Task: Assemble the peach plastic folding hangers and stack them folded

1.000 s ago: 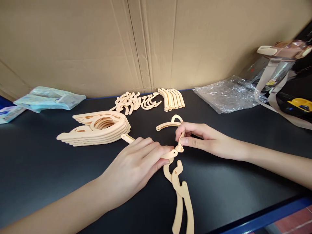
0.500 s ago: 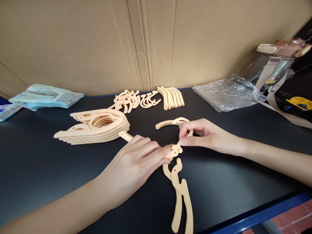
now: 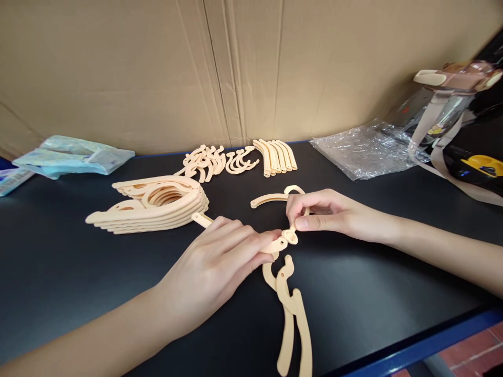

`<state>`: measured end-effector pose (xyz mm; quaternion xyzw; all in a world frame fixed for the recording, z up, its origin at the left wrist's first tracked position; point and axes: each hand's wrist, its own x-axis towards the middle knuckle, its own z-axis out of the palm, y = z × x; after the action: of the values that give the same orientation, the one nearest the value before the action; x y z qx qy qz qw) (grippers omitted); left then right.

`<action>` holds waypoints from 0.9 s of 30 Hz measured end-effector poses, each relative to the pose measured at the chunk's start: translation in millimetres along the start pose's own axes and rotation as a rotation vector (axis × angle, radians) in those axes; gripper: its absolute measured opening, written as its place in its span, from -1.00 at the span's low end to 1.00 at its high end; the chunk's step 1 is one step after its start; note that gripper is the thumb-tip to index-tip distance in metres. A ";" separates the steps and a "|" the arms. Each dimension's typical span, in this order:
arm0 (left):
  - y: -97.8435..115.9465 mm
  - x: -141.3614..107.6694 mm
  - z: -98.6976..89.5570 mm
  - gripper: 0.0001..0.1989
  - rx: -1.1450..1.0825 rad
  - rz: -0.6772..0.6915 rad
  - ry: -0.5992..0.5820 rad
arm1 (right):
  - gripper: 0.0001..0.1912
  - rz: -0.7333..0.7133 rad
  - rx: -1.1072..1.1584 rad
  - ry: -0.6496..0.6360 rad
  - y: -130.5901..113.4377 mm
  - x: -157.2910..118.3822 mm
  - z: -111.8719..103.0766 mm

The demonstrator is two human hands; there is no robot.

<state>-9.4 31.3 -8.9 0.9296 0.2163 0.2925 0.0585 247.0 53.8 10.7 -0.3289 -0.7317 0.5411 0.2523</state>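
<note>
My left hand point(image 3: 220, 256) is closed around a beige plastic hanger arm point(image 3: 201, 220), whose far end pokes out beyond the knuckles. Its holed end shows at my fingertips. Between thumb and fingers, my right hand point(image 3: 326, 212) pinches a beige hanger hook point(image 3: 291, 237), with the hook's round base right beside that holed end. Whether the two parts are joined I cannot tell. Just below lie loose curved hanger pieces point(image 3: 288, 293), overlapping on the table. Another curved arm piece point(image 3: 269, 199) rests behind my right fingers.
Left of centre is a stack of folded hangers point(image 3: 157, 209). Farther back are a pile of hooks point(image 3: 206, 161) and a row of curved arms point(image 3: 275, 157). A clear plastic bag point(image 3: 353, 149), a strapped bottle point(image 3: 444, 110) and a blue packet point(image 3: 74, 157) lie around the black table point(image 3: 373, 298).
My right hand has turned the hook slightly, so its round base now faces up more and sits a little farther right. My left hand has barely moved.
</note>
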 end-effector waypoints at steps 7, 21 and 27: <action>1.2 1.0 -0.4 -0.82 -0.017 0.005 0.020 | -0.79 -0.030 0.015 -0.026 3.5 -0.4 -0.8; 0.4 0.3 3.3 -0.75 0.014 0.102 0.066 | -0.75 -0.011 -0.101 -0.051 -0.2 -2.2 -2.3; 0.6 -0.2 2.0 -0.69 0.001 0.111 0.045 | -0.75 -0.008 -0.135 -0.054 -2.5 -2.7 -2.4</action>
<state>-8.2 30.7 -10.6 0.9333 0.1659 0.3162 0.0368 250.0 52.8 13.8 -0.3274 -0.7744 0.4982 0.2119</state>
